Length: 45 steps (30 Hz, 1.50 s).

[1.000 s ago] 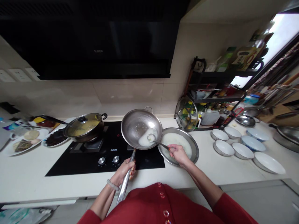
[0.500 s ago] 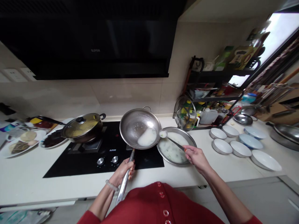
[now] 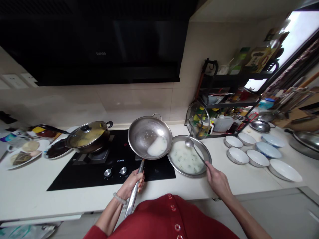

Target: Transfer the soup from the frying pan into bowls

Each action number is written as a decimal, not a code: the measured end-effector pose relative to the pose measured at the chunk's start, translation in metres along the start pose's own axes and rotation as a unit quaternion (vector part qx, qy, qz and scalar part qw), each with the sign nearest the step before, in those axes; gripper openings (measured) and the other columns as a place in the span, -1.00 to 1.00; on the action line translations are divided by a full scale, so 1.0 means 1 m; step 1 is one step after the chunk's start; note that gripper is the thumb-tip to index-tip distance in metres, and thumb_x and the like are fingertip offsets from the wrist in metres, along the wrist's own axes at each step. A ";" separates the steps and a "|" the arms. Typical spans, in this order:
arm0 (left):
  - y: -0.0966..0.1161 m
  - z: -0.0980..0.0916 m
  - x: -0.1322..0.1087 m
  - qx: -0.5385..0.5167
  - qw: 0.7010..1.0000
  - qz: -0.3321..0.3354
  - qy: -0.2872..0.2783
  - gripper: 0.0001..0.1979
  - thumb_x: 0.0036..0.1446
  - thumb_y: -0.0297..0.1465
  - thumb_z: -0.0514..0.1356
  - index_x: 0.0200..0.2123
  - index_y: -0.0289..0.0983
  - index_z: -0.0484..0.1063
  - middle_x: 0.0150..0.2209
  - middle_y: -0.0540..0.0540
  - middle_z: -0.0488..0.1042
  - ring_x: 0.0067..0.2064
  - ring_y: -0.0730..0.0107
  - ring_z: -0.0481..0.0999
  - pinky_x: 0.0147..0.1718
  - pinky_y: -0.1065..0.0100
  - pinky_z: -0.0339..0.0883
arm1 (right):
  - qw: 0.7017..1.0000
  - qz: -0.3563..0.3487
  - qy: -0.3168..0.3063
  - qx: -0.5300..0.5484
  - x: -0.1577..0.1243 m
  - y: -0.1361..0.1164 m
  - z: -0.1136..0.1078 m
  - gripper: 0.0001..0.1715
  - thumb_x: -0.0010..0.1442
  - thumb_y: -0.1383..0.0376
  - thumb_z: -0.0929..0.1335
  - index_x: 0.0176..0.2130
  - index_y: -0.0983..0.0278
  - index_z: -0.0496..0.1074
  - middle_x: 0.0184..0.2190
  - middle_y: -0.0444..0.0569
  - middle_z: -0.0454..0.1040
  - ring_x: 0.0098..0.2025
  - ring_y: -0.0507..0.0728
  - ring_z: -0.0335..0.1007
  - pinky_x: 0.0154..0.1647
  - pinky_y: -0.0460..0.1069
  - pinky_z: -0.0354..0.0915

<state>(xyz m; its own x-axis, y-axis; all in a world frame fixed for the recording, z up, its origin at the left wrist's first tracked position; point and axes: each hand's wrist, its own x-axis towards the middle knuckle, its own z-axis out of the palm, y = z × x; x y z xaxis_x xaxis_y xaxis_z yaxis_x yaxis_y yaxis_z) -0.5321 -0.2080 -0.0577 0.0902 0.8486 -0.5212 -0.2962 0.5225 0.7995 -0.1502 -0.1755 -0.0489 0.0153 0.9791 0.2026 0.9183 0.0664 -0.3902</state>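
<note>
My left hand [image 3: 134, 182] is wrapped round the long metal handle of a wok [image 3: 142, 132], which tilts toward the right over the stove. A pool of milky white soup [image 3: 158, 146] with green bits lies in the wok's lower right side. Beside it, its rim close to or touching the wok, stands a wide steel basin [image 3: 208, 152] holding more of the white soup. My right hand [image 3: 217, 179] grips a ladle [image 3: 198, 152] by its dark handle. The ladle's bowl is over the basin's far part, its rounded underside facing up.
Several white bowls [image 3: 238, 156] stand on the counter at right, near a black rack [image 3: 231, 105] with bottles. A glass lid [image 3: 198, 120] leans on the rack. On the left are a lidded pot [image 3: 87, 137] and plates of food [image 3: 57, 148]. A range hood [image 3: 107, 43] hangs above.
My right hand has moved right with the ladle. Its bowl has gone from the wok's rim to above the basin and turned over. The left hand and wok stay put.
</note>
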 end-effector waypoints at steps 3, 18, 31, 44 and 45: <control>0.000 0.000 -0.001 0.002 1.000 -0.005 0.000 -0.74 -0.22 -0.42 0.20 -0.47 -0.20 0.12 -0.69 0.18 0.19 -0.74 0.66 0.07 -0.81 0.58 0.01 | 0.986 0.058 -0.013 0.158 0.014 -0.020 -0.007 -0.43 0.19 0.19 0.15 0.01 0.44 0.44 -0.53 0.06 0.52 -0.49 0.17 0.44 -0.37 0.03 0.34; 0.002 0.002 -0.002 -0.004 1.000 -0.009 0.007 -0.70 -0.22 -0.40 0.23 -0.45 -0.19 0.11 -0.69 0.20 0.18 -0.74 0.66 0.09 -0.80 0.58 0.00 | 0.977 -0.091 -0.174 0.085 0.049 -0.121 0.021 -0.57 0.18 0.37 0.20 -0.05 0.28 0.51 -0.32 0.12 0.59 -0.24 0.22 0.50 -0.17 0.01 0.26; 0.001 0.000 0.000 -0.012 1.000 -0.011 0.005 -0.68 -0.20 -0.40 0.26 -0.43 -0.19 0.12 -0.69 0.20 0.18 -0.74 0.66 0.09 -0.80 0.58 -0.02 | 0.875 0.137 -0.185 0.425 0.057 -0.116 0.020 -0.69 -0.10 0.30 0.28 -0.30 0.37 0.43 -0.78 -0.23 0.24 -0.65 0.02 0.13 -0.52 -0.06 0.08; -0.001 -0.001 0.000 0.001 1.000 -0.004 -0.003 -0.71 -0.16 -0.38 0.24 -0.44 -0.20 0.12 -0.68 0.20 0.17 -0.74 0.66 0.08 -0.79 0.58 -0.02 | 0.855 0.198 -0.183 0.442 0.051 -0.100 -0.001 -0.55 -0.14 0.26 0.27 -0.22 0.39 0.44 -0.76 -0.23 0.24 -0.72 -0.04 -0.01 -0.67 -0.11 -0.12; 0.000 -0.001 0.000 0.002 1.000 -0.002 -0.002 -0.70 -0.16 -0.38 0.25 -0.44 -0.19 0.12 -0.68 0.20 0.17 -0.74 0.66 0.08 -0.79 0.58 -0.02 | 0.850 0.206 -0.181 0.449 0.050 -0.097 -0.005 -0.54 -0.14 0.24 0.28 -0.21 0.39 0.44 -0.76 -0.23 0.23 -0.72 -0.05 -0.04 -0.68 -0.11 -0.14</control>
<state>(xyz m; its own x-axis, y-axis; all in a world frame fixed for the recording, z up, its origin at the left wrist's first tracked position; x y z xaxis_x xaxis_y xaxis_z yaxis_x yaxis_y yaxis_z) -0.5327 -0.2084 -0.0583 0.0962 0.8467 -0.5233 -0.2917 0.5266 0.7985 -0.2367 -0.1342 0.0031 -0.0095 0.9390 -0.3437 0.1895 -0.3358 -0.9227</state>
